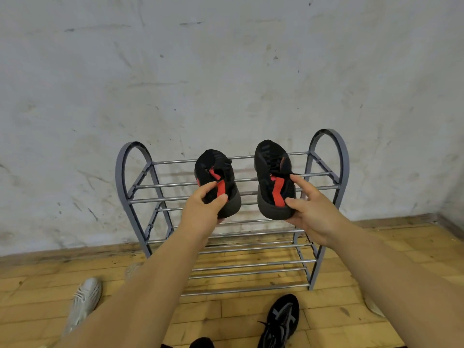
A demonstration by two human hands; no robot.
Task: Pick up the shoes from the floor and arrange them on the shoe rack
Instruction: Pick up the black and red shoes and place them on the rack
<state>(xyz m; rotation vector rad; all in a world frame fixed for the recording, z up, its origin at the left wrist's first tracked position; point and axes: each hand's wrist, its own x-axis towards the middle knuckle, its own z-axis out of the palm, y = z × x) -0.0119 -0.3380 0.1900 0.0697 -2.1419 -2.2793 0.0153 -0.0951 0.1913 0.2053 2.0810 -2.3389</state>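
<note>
scuffed white wall [226, 59], worn wooden parquet floor [238, 312]

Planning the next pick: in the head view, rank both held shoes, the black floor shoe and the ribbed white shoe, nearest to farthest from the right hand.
1. Black-and-red shoe, gripped by the right hand.
2. Its mate, in the left hand.
3. Black floor shoe, lower right.
4. Ribbed white shoe, floor, far left.

Two black-and-red shoes: the left shoe [216, 169] in the left hand [200, 209], the right shoe [272, 164] in the right hand [311, 212]. One shoe rack [326, 133] beyond the fingers. Below them, one pale shoe [84, 302] and one black shoe [281, 320] on the floor.
</note>
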